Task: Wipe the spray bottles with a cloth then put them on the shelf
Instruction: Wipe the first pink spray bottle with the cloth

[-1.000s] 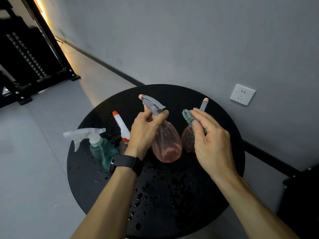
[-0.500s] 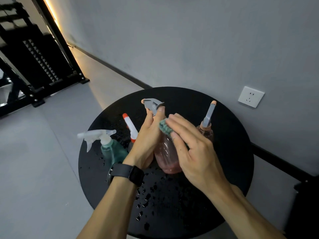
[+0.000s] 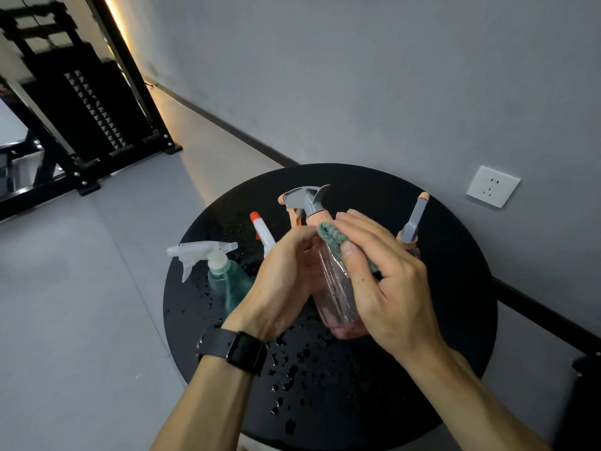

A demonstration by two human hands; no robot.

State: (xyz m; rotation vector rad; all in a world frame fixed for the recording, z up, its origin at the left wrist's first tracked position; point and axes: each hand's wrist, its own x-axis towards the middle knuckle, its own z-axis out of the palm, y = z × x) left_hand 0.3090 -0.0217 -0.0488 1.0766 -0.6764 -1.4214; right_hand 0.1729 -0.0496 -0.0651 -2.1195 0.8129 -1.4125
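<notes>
Over the round black table (image 3: 455, 288) my left hand (image 3: 279, 281) grips a pink spray bottle (image 3: 335, 297) with a grey trigger head, holding it by its shoulder. My right hand (image 3: 387, 281) presses a green cloth (image 3: 331, 237) against the bottle's upper side, fingers wrapped over the cloth. A second pink bottle (image 3: 413, 229) with a grey nozzle stands behind my right hand. A teal bottle (image 3: 224, 281) with a white trigger stands at the left. Between them, a white nozzle with an orange tip (image 3: 260, 231) shows; its body is hidden.
Water drops lie scattered over the table's front half. A black metal shelf rack (image 3: 81, 125) stands on the floor at the far left. A grey wall with a white socket (image 3: 492, 186) runs behind the table.
My right hand brought the cloth from the second pink bottle onto the one my left hand holds. My left hand's grip slid down from the trigger head to the bottle's shoulder.
</notes>
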